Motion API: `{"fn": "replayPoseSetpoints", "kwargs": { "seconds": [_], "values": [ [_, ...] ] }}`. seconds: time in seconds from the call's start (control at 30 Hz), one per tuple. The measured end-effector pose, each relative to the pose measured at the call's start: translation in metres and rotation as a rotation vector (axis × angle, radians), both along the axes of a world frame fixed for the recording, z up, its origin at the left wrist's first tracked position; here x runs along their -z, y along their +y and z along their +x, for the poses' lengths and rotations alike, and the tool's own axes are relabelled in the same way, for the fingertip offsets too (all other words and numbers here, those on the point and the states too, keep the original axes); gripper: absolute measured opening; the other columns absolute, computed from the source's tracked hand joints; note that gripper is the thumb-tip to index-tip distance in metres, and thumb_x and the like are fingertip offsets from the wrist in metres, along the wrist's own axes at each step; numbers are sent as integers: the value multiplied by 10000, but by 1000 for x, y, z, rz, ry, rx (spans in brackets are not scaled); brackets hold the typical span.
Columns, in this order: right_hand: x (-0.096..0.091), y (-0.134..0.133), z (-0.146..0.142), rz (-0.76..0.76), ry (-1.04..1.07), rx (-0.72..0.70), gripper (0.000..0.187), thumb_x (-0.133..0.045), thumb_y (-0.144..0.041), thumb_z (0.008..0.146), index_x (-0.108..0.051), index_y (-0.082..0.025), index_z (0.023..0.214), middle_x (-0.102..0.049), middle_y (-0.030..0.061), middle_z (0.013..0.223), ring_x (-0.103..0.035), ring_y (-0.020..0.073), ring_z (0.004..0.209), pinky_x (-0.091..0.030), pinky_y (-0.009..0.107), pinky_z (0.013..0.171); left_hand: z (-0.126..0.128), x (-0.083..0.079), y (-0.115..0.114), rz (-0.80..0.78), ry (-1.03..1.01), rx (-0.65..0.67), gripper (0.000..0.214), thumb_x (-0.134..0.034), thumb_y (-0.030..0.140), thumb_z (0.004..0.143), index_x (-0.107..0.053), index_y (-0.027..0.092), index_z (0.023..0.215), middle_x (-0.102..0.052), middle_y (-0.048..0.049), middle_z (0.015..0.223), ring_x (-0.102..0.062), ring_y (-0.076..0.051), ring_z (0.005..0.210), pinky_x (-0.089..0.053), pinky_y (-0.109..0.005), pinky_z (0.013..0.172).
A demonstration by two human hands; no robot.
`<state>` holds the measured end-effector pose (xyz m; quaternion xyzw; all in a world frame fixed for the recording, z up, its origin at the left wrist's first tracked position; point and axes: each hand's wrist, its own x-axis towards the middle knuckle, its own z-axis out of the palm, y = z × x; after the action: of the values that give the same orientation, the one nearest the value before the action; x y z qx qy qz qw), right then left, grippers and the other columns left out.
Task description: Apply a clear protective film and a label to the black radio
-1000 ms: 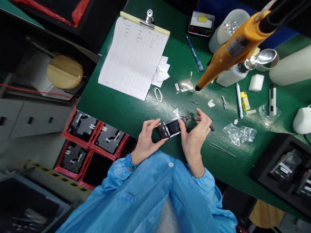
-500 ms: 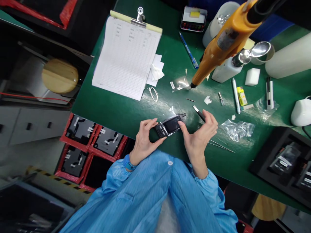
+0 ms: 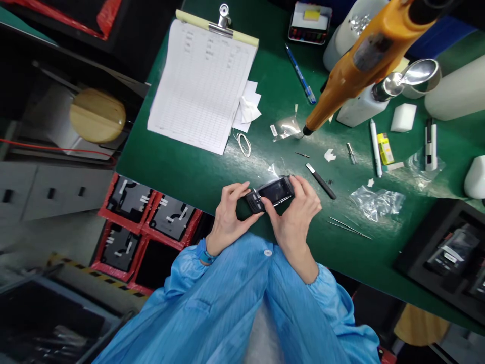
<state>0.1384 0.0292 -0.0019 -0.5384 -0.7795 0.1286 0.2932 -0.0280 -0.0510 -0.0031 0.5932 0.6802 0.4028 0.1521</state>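
A small black handheld device (image 3: 275,192) with a screen and a few grey buttons lies tilted between my hands, close to the table's near edge. My left hand (image 3: 230,218) grips its button end between thumb and fingers. Around the other end is my right hand (image 3: 297,218), its fingers at the far corner and its thumb on the front near the buttons. To the right of that hand lie a black-handled blade tool (image 3: 321,181) and a pair of metal tweezers (image 3: 349,228). A thin small metal bit (image 3: 302,154) rests beyond the device.
An orange electric screwdriver (image 3: 352,71) hangs over the green table (image 3: 197,174). A clipboard with a paper form (image 3: 204,86) lies back left. Crumpled clear plastic bags (image 3: 377,203) and a black foam tray (image 3: 420,242) are on the right. Red-edged trays (image 3: 146,230) stand below, left.
My right hand has moved left from beside the black-handled tool and now holds the device's right end. The view has shifted slightly. My left hand keeps its grip.
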Motion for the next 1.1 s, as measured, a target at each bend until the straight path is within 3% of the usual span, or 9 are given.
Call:
{"fn": "replayPoseSetpoints", "kwargs": {
  "seconds": [0.17, 0.27, 0.63, 0.8, 0.93, 1.1],
  "values": [
    [-1, 5, -3, -89, -3, -10, 819, -736, -662, 1073, -407, -275, 1715, -595, 229, 1614, -557, 423, 1499, -427, 653, 1228, 1, 1, 0, -1, -10, -5, 736, -813, 440, 1088, -439, 309, 1708, -632, -99, 1402, -767, -248, 1235, -739, -434, 1040],
    [1, 15, 1, -65, -2, 5, 862, -735, -702, 1059, -400, -258, 1718, -578, 242, 1620, -541, 437, 1506, -417, 683, 1228, 2, 1, -1, -6, -7, -5, 740, -824, 391, 1077, -440, 312, 1705, -623, -87, 1377, -786, -230, 1172, -734, -407, 1010],
    [5, 41, 9, 50, 17, 152, 710, -714, -639, 1094, -502, -223, 1629, -619, 241, 1560, -585, 429, 1426, -442, 687, 1181, 4, 4, -4, -24, 10, -18, 757, -852, 347, 1036, -456, 335, 1681, -620, -82, 1339, -786, -255, 1161, -723, -421, 969],
    [0, 41, 16, -110, 100, 113, 675, -694, -647, 1094, -506, -228, 1588, -666, 200, 1498, -698, 336, 1240, -533, 588, 1108, 7, 6, -6, -12, 59, -30, 794, -892, 469, 1021, -475, 322, 1681, -605, -127, 1410, -733, -297, 1234, -734, -503, 1024],
    [-4, 36, 18, -316, 230, 36, 660, -732, -569, 1045, -492, -231, 1559, -755, 111, 1279, -703, 247, 987, -577, 496, 994, 15, 6, -9, -28, 64, -12, 913, -926, 551, 968, -442, 328, 1709, -583, -157, 1481, -701, -321, 1285, -749, -517, 1003],
    [-7, 36, 18, -409, 217, -4, 654, -788, -516, 966, -547, -236, 1505, -800, 87, 1218, -695, 250, 961, -525, 495, 1016, 26, 1, -7, 31, -17, 53, 862, -869, 493, 1039, -397, 333, 1741, -580, -131, 1449, -753, -190, 983, -765, -425, 911]
  ]
}}
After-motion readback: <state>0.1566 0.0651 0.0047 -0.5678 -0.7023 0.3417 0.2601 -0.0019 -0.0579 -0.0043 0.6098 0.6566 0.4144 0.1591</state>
